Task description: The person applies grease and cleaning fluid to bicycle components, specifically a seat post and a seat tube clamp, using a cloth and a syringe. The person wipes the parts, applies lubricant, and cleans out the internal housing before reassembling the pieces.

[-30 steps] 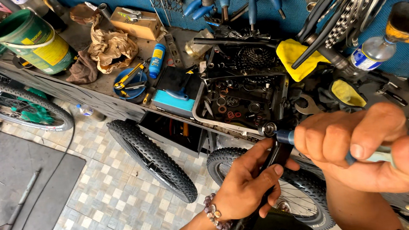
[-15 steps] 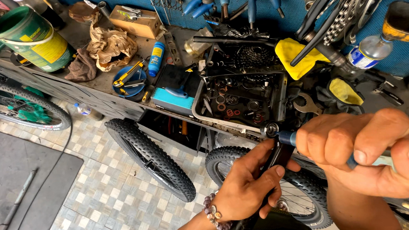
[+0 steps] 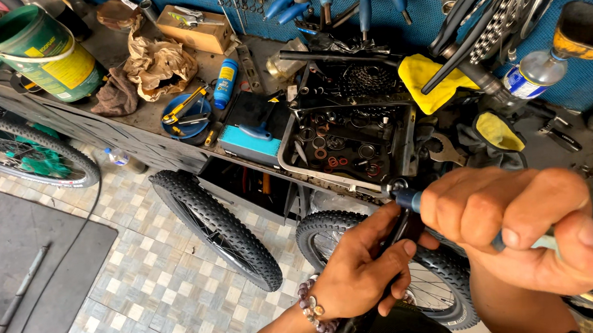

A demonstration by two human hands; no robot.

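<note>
a green bucket (image 3: 41, 53) stands at the far left of the cluttered tabletop (image 3: 131, 130). lower down, the left hand (image 3: 361, 270) is clamped around a dark bike part (image 3: 404, 228). the right hand (image 3: 526, 222) is closed tight on a blue-handled tool (image 3: 406, 196), its tip just above that part.

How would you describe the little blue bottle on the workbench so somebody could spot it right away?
Start at the big green bucket at the workbench's far left, then move right past the crumpled brown paper. The small blue bottle stands just beyond it, beside the round blue dish of tools. Its yellow band and slim cylinder shape set it apart from the flat blue box nearby.
</note>
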